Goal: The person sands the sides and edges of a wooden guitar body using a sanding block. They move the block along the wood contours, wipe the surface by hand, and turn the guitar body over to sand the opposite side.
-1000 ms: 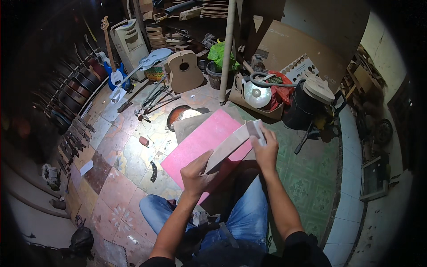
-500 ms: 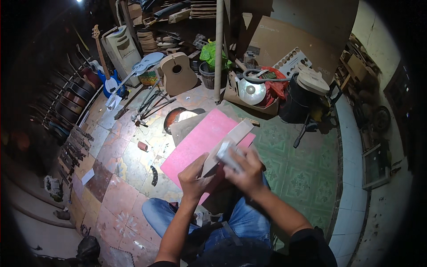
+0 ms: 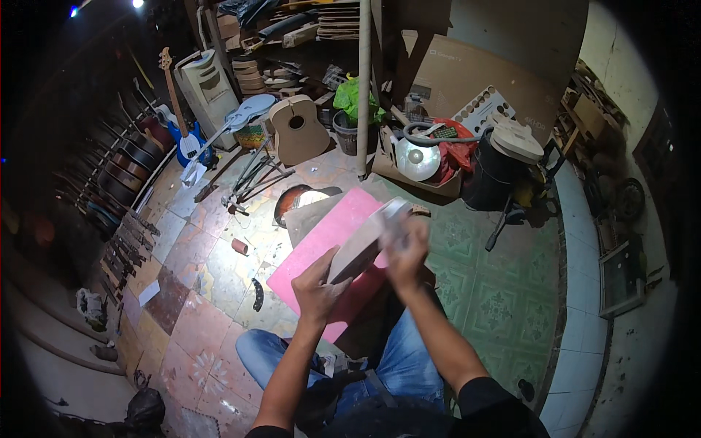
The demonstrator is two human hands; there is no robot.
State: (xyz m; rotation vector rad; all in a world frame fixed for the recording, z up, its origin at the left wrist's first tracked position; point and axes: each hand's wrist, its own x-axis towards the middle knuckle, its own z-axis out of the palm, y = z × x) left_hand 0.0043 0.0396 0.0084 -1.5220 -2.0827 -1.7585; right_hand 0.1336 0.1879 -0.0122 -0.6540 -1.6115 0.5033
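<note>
A long, pale wooden piece (image 3: pixel 355 250) slants up and away above a pink board (image 3: pixel 303 252). My left hand (image 3: pixel 320 287) is closed around its near end. My right hand (image 3: pixel 406 252), smeared by motion, is at the piece's far end, closed on a small pale grey block (image 3: pixel 395 228) pressed along the wood. The block looks like a sanding block, though blur hides its detail. The pink board lies over a brown sheet (image 3: pixel 296 223) in front of my bent legs.
A sunburst guitar body (image 3: pixel 290 204) lies beyond the board. An unfinished guitar body (image 3: pixel 298 131), a blue electric guitar (image 3: pixel 188 143) and a black bucket (image 3: pixel 488 171) stand farther back. A brown roll (image 3: pixel 239 247) and a dark curved strip (image 3: pixel 258 294) lie on the tiles at left.
My right hand and the pale block have moved up and away along the wooden piece toward its far end. My left hand keeps its hold, and the wood has tilted slightly.
</note>
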